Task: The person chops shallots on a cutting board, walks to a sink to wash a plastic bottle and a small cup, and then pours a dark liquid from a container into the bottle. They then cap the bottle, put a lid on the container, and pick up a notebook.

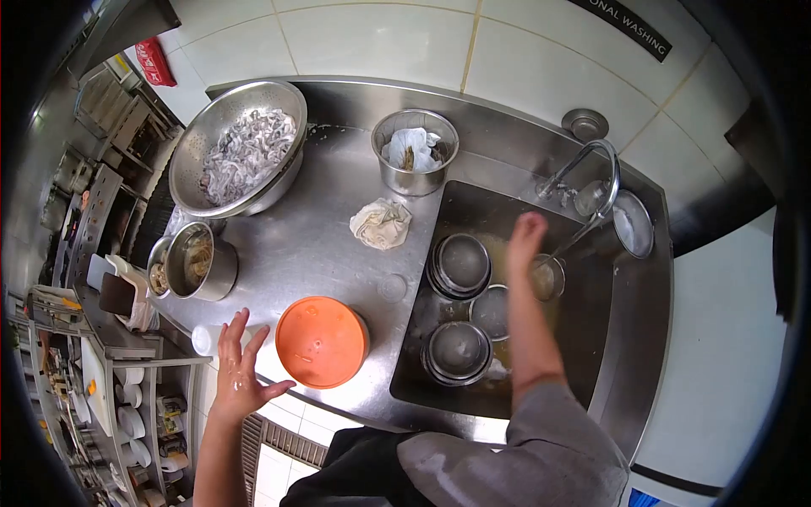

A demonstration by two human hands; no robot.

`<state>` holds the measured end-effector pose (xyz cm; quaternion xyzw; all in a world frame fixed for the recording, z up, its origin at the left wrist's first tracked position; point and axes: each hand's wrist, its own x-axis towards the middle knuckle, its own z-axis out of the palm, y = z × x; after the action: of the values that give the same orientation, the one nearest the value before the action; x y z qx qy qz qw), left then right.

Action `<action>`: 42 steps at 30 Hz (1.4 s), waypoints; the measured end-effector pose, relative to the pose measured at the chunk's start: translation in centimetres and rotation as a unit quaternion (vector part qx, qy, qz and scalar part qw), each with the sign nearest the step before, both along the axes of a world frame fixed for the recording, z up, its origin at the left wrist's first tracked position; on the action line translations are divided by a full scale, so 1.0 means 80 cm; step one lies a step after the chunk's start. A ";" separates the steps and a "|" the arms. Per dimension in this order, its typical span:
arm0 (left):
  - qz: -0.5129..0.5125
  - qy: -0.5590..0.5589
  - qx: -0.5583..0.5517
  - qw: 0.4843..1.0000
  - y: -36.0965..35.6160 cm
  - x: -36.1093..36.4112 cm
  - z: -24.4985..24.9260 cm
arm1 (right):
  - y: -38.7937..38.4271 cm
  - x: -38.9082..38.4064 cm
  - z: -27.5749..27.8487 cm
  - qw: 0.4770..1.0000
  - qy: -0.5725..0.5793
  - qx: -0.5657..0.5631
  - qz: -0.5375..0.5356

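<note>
My left hand is open, fingers spread and wet, at the counter's front edge. It is beside an orange round tub or lid and a white container, holding neither. My right hand reaches over the sink toward the faucet; its fingers are foreshortened and blurred, so I cannot tell their grip. Close to it, a round strainer or ladle rests in the sink, its long handle slanting toward the faucet. Stacked metal bowls and another stack stand in murky water.
On the steel counter are a large colander of greyish shredded-looking food, a crumpled cloth, a metal pot and a perforated basket holding scraps. An oval metal dish leans at the sink's right back corner.
</note>
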<state>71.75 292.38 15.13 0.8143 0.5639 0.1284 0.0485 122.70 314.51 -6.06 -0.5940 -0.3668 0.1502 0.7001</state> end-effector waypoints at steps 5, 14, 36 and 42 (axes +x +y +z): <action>0.004 0.042 -0.027 0.999 -0.004 0.001 -0.002 | 0.127 0.246 -0.055 0.923 -0.264 -0.256 -0.113; -0.207 0.164 -0.074 0.962 0.049 0.018 0.024 | -0.020 0.080 0.011 0.890 -0.409 -0.148 -0.137; 0.076 0.053 -0.066 0.994 -0.004 0.130 -0.008 | -0.248 -0.357 0.043 0.847 -0.068 -0.055 0.524; -0.159 -0.234 -0.162 0.945 -0.038 0.101 0.059 | -0.242 -0.345 0.050 0.838 -0.047 -0.026 0.543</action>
<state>79.84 289.34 19.88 0.8220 0.4127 0.2129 0.3297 95.14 295.17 -2.05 -0.3241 -0.6592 0.4876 0.4718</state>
